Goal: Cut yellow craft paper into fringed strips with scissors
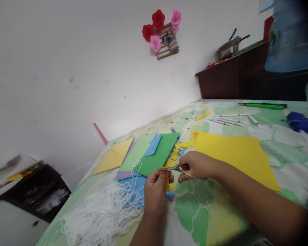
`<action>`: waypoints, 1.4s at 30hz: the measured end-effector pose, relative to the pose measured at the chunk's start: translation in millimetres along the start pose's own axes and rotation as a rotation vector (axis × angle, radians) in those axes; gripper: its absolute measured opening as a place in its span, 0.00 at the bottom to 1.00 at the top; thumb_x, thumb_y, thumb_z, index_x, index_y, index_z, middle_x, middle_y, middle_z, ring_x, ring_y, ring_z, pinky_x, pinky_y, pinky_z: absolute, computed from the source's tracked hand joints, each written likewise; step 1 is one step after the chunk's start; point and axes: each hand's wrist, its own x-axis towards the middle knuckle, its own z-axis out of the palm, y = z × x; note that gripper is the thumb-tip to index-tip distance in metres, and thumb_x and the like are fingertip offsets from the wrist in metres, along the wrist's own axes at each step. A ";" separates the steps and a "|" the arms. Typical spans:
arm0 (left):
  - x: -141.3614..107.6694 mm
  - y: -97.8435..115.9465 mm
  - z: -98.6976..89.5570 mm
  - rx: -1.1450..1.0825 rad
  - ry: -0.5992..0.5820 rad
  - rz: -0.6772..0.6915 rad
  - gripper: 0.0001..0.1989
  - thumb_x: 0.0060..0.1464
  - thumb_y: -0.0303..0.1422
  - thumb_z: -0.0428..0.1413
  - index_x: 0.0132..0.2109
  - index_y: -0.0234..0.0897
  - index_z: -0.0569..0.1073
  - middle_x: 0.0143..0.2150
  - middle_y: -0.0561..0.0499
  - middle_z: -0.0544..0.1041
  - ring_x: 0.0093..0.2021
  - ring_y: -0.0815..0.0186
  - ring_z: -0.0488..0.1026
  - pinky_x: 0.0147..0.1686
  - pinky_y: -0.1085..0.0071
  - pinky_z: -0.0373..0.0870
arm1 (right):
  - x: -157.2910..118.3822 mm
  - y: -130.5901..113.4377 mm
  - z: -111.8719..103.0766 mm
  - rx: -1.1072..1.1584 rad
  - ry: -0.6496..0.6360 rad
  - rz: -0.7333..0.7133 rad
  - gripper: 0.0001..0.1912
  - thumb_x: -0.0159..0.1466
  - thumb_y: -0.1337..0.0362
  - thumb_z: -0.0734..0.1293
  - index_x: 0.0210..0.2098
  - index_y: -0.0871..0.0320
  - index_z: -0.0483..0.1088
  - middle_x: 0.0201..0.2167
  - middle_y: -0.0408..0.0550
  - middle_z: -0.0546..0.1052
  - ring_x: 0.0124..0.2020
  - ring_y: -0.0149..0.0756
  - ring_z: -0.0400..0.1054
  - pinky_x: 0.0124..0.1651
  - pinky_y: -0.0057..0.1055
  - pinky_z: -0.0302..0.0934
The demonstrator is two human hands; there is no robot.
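In the head view my left hand [156, 186] pinches a small yellow strip of paper or foam [167, 182], held upright over the table. My right hand [195, 165] grips a pair of scissors [176, 167] by the handles. Their metal blades point left and lie across the top of the strip. Just behind my hands are green sheets [159, 159] with a blue cut piece [153, 145] on top. A large yellow sheet [231, 153] lies beyond my right forearm. Small yellow and blue scraps [178, 150] are scattered between these sheets.
A tangled heap of white cord [102, 212] spreads to the left of my left hand, partly over a blue sheet [133, 186]. Several white markers [228, 120], a green cutter [264, 106] and a dark blue object [301, 122] lie at the back right. A white wall stands behind.
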 end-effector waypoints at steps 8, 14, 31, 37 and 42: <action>5.5 0.9 -3.4 -0.107 0.100 0.028 0.08 0.40 0.34 0.56 0.25 0.32 0.69 0.18 0.54 0.71 0.21 0.74 0.67 0.24 0.77 0.65 | -1.7 -0.6 -1.8 0.044 -0.029 0.023 0.25 0.43 0.41 0.61 0.22 0.58 0.62 0.18 0.40 0.65 0.18 0.27 0.54 0.19 0.22 0.41; 9.2 3.3 -4.9 -0.172 0.179 -0.002 0.06 0.40 0.31 0.57 0.28 0.32 0.70 0.23 0.53 0.72 0.23 0.75 0.68 0.27 0.78 0.66 | 0.4 2.0 1.7 0.015 -0.035 0.056 0.24 0.44 0.41 0.60 0.22 0.57 0.63 0.18 0.41 0.65 0.19 0.28 0.55 0.19 0.22 0.41; 7.4 2.7 -4.1 -0.119 0.099 -0.038 0.08 0.38 0.31 0.58 0.28 0.31 0.69 0.22 0.53 0.72 0.24 0.73 0.69 0.29 0.75 0.67 | 1.9 1.2 1.8 -0.017 -0.078 0.070 0.26 0.45 0.40 0.59 0.23 0.58 0.67 0.18 0.43 0.67 0.19 0.29 0.56 0.20 0.23 0.42; 6.3 1.7 -2.7 -0.106 0.111 -0.056 0.07 0.37 0.31 0.58 0.26 0.32 0.69 0.20 0.53 0.72 0.22 0.73 0.69 0.26 0.76 0.66 | 2.9 2.2 6.3 -0.011 -0.080 0.053 0.27 0.45 0.39 0.58 0.22 0.58 0.68 0.17 0.42 0.66 0.17 0.28 0.55 0.19 0.23 0.41; 6.4 2.8 -1.8 -0.113 0.107 -0.073 0.07 0.37 0.31 0.58 0.25 0.32 0.69 0.19 0.53 0.72 0.21 0.73 0.69 0.26 0.76 0.66 | 3.4 1.5 5.8 -0.007 -0.072 0.046 0.26 0.45 0.40 0.59 0.22 0.58 0.68 0.17 0.43 0.66 0.17 0.27 0.54 0.19 0.22 0.41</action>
